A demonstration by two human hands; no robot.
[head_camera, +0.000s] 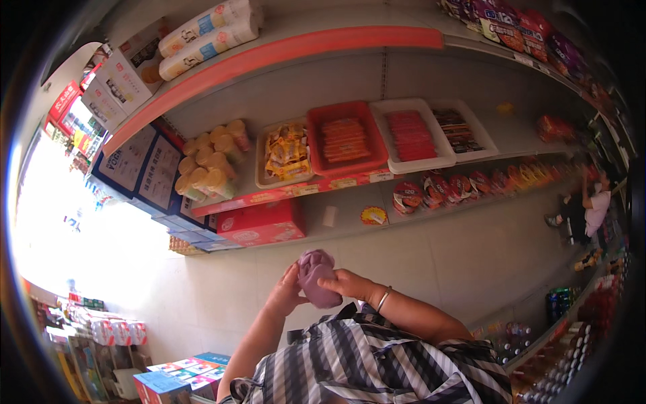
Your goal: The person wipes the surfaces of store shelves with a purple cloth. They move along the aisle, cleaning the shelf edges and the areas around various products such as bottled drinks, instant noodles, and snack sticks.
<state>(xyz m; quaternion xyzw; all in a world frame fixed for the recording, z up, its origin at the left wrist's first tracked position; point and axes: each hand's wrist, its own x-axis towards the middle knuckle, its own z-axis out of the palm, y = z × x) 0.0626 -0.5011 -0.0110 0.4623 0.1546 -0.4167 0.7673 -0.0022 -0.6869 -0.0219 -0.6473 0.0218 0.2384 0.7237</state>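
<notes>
A bunched purple cloth is held in front of my body, above the tiled floor. My left hand grips its left side. From the right, my right hand closes on it, thumb lying across the fabric. A bangle circles my right wrist. Beyond the hands stands a shop shelf with an orange-red basket of packaged sticks. White trays of pink and dark packets sit to its right. A tray of yellow packets and several lidded cups are to its left.
Below are a red carton and instant noodle bowls. Blue-and-white cartons stack at the left end. Paper rolls lie on the upper shelf. A person sits at the far right. Bottles and colourful boxes stand nearby.
</notes>
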